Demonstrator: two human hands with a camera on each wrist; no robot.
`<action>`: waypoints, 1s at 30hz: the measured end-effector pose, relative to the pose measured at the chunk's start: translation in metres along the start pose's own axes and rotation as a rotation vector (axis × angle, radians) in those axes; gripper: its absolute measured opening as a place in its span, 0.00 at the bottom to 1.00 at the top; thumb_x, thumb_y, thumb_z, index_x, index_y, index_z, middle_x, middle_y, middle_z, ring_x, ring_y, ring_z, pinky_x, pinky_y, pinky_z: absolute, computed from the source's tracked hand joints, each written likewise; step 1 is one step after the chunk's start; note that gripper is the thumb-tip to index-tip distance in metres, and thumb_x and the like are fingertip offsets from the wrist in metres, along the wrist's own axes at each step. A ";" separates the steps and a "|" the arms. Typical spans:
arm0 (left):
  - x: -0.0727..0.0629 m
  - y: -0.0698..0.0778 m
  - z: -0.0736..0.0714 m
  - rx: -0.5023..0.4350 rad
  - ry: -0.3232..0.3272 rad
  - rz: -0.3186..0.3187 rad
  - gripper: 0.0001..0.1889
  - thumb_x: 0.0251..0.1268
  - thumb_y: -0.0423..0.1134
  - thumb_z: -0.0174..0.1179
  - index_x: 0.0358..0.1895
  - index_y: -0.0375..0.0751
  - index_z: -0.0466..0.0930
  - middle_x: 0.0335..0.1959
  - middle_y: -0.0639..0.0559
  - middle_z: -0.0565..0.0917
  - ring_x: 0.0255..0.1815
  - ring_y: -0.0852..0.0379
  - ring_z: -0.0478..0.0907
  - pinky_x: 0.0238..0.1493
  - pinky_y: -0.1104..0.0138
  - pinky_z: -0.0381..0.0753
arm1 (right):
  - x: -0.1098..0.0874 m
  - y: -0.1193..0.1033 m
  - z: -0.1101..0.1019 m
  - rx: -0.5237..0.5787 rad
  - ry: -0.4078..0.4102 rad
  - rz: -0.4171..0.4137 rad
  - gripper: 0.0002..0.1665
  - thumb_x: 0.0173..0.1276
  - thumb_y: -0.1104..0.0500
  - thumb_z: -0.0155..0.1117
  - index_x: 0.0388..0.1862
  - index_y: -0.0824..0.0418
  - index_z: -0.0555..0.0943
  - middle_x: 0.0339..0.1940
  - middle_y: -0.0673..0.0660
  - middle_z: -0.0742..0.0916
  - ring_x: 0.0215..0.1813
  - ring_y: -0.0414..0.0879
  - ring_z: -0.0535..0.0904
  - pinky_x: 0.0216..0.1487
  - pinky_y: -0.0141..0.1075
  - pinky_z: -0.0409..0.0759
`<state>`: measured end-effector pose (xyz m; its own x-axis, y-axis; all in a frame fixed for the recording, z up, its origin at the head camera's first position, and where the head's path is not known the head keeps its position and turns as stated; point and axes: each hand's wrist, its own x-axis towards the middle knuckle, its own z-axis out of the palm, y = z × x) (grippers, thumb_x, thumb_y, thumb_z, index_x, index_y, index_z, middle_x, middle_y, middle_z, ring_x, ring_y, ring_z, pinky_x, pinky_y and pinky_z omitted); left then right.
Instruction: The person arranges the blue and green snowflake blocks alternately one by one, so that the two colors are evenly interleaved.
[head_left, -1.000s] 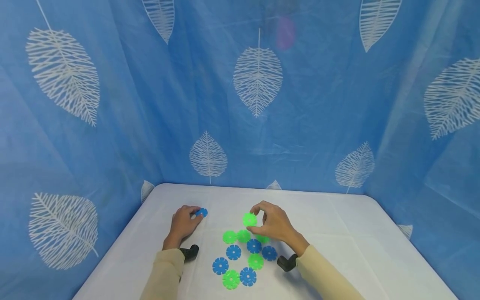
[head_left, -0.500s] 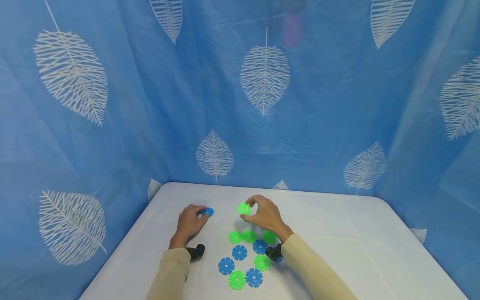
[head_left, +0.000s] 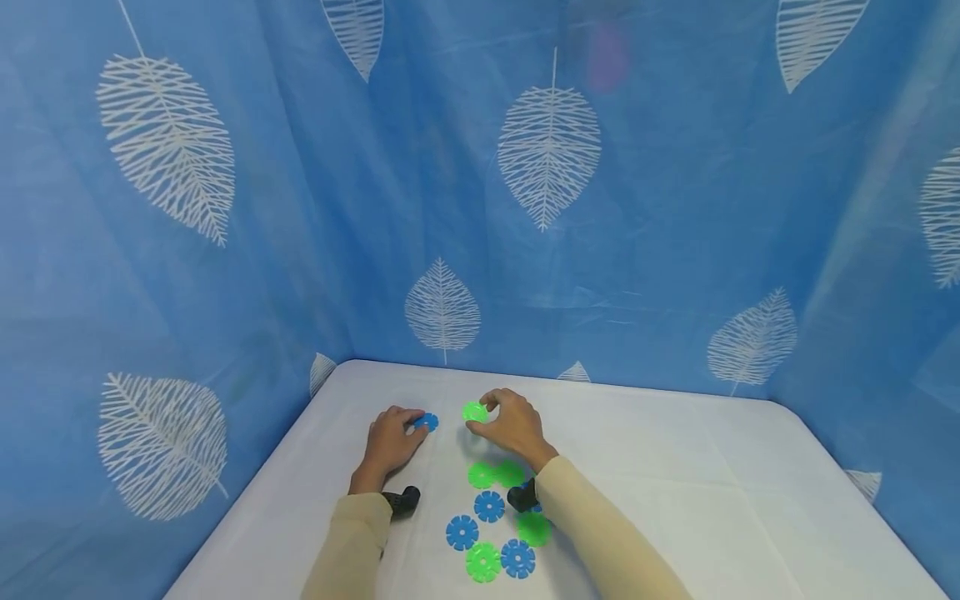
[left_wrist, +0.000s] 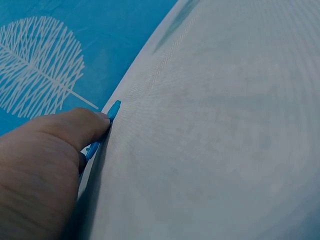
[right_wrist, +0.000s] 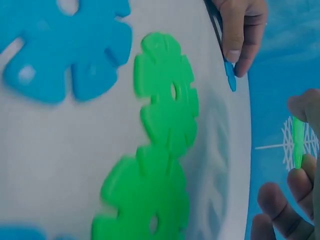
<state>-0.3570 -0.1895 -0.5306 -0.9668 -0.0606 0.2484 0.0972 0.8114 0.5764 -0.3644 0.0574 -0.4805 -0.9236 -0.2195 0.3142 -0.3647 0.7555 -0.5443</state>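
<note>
Between thumb and fingers, my left hand [head_left: 390, 442] pinches a blue notched plastic disc [head_left: 427, 422] near the table's far left. In the left wrist view that blue disc [left_wrist: 115, 110] appears edge-on against the thumb. My right hand [head_left: 516, 425] pinches a green notched disc [head_left: 473, 412], raised over the table just right of the blue one, a gap between them. The right wrist view shows this green disc [right_wrist: 298, 142] edge-on between thumb and finger, the other fingers spread apart.
Several loose discs lie nearer the person: adjoining green discs [head_left: 482, 476], blue discs [head_left: 489, 507] and another green disc [head_left: 483, 562]. The right wrist strap [head_left: 522, 497] and sleeve partly cover some. A blue leaf-patterned curtain [head_left: 645, 250] surrounds the white table [head_left: 660, 467].
My right hand has carried the green disc left and away from the loose discs, closer to the blue one. The left hand keeps its hold; the head view has shifted slightly.
</note>
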 end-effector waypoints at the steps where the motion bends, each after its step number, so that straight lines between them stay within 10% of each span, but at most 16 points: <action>1: 0.000 0.001 0.000 0.002 -0.003 -0.003 0.20 0.66 0.49 0.65 0.58 0.49 0.84 0.53 0.47 0.82 0.59 0.46 0.76 0.62 0.49 0.72 | 0.001 0.000 0.002 -0.004 -0.005 0.010 0.28 0.54 0.36 0.75 0.48 0.51 0.85 0.41 0.49 0.87 0.41 0.44 0.81 0.40 0.42 0.80; 30: 0.002 0.003 -0.005 0.015 -0.006 0.000 0.20 0.66 0.50 0.65 0.58 0.50 0.84 0.52 0.49 0.83 0.56 0.48 0.77 0.56 0.53 0.73 | 0.016 -0.028 0.051 -0.129 -0.042 0.104 0.27 0.54 0.40 0.75 0.43 0.59 0.87 0.36 0.53 0.88 0.38 0.48 0.83 0.39 0.46 0.82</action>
<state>-0.3574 -0.1904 -0.5249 -0.9683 -0.0572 0.2431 0.0933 0.8200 0.5646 -0.3749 0.0011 -0.4998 -0.9606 -0.1596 0.2277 -0.2516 0.8476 -0.4672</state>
